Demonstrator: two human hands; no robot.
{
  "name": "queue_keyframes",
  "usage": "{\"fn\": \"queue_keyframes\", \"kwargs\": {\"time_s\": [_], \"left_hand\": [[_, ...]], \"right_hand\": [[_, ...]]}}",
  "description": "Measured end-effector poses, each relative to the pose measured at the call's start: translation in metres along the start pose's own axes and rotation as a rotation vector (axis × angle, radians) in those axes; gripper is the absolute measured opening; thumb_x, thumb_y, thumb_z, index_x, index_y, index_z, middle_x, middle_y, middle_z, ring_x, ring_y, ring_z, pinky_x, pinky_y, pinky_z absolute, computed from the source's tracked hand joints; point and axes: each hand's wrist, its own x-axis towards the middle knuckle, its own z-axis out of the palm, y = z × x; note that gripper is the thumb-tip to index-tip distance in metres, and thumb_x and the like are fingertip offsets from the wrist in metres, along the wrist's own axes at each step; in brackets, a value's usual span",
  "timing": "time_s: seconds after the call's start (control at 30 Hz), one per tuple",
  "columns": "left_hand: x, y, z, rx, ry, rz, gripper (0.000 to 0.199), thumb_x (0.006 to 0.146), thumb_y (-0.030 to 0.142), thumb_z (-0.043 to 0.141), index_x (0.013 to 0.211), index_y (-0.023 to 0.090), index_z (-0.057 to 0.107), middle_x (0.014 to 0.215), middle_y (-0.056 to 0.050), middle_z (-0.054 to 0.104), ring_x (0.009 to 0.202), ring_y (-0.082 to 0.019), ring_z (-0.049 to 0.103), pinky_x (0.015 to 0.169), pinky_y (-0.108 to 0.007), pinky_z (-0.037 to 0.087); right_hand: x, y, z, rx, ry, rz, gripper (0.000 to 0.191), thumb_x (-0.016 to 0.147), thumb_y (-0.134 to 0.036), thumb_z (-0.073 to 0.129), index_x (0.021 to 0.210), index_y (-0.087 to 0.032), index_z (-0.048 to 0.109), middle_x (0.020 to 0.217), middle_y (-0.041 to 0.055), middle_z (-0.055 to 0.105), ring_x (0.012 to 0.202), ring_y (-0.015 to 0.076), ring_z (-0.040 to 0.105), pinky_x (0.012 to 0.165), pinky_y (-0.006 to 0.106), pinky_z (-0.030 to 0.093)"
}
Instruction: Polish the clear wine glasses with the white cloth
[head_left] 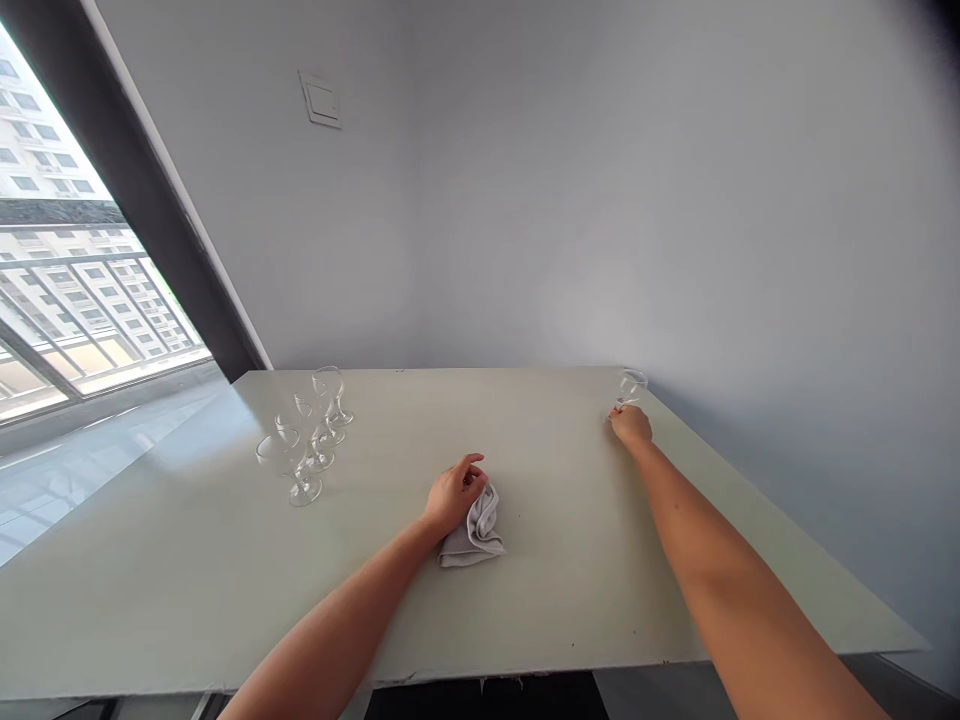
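Observation:
My right hand (631,424) reaches to the far right of the table, its fingers closed on the lower part of a clear stemmed glass (632,382). Near the middle, my left hand (453,494) rests with bent fingers on a crumpled grey cloth (474,540), gripping its upper end. At the left stands a row of several clear stemmed glasses, the nearest glass (279,455) closest to me and the farthest glass (328,382) toward the back edge. They look upright, and their outlines overlap.
The pale table (187,590) meets a grey wall (525,200) at the back and right. A window with a railing (97,262) is at the left. A switch (322,101) is on the wall.

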Motion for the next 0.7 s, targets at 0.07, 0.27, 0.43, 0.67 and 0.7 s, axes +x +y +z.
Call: {"fn": "queue_keyframes", "kwargs": {"time_s": [0.07,0.27,0.43,0.67,0.7], "left_hand": [[0.000,0.002,0.000,-0.006,-0.001,-0.012,0.034,0.081,0.030,0.039,0.113,0.027,0.049,0.090,0.003,0.064,0.075,-0.010,0.056,0.069,-0.021,0.041],[0.001,0.005,0.000,-0.039,0.030,-0.039,0.036,0.079,0.018,0.036,0.109,0.027,0.053,0.092,0.004,0.065,0.083,-0.011,0.057,0.075,-0.021,0.041],[0.001,0.000,0.001,-0.051,0.065,-0.007,0.033,0.077,0.019,0.041,0.105,0.026,0.055,0.087,0.003,0.064,0.075,-0.011,0.056,0.070,-0.022,0.042],[-0.005,0.000,0.006,-0.201,0.122,0.006,0.034,0.071,0.020,0.048,0.105,0.026,0.054,0.090,0.001,0.061,0.068,-0.009,0.053,0.065,-0.022,0.043],[-0.006,0.000,0.007,-0.273,0.137,-0.002,0.035,0.071,0.018,0.047,0.105,0.025,0.053,0.090,0.000,0.060,0.068,-0.009,0.053,0.066,-0.022,0.043]], "right_hand": [[0.000,0.002,-0.005,0.039,0.008,0.011,0.019,0.075,-0.026,0.051,0.082,-0.014,0.063,0.078,0.0114,0.063,0.079,0.0235,0.060,0.064,0.029,0.041],[-0.031,-0.009,-0.013,0.178,0.085,0.001,0.035,0.083,-0.031,0.033,0.097,-0.011,0.059,0.081,0.0147,0.062,0.079,0.0231,0.058,0.064,0.031,0.040],[-0.114,-0.040,0.014,0.305,-0.203,-0.204,0.050,0.075,-0.058,0.043,0.056,-0.016,0.062,0.050,0.0062,0.058,0.046,0.0155,0.053,0.051,0.027,0.038],[-0.245,-0.078,0.037,0.587,-0.878,-0.447,0.042,0.060,-0.053,0.065,0.037,-0.020,0.051,0.034,0.0002,0.049,0.032,0.0116,0.043,0.041,0.027,0.033],[-0.254,-0.081,0.038,0.678,-0.813,-0.391,0.040,0.057,-0.050,0.067,0.038,-0.020,0.049,0.034,-0.0012,0.047,0.033,0.0112,0.042,0.039,0.026,0.031]]}}
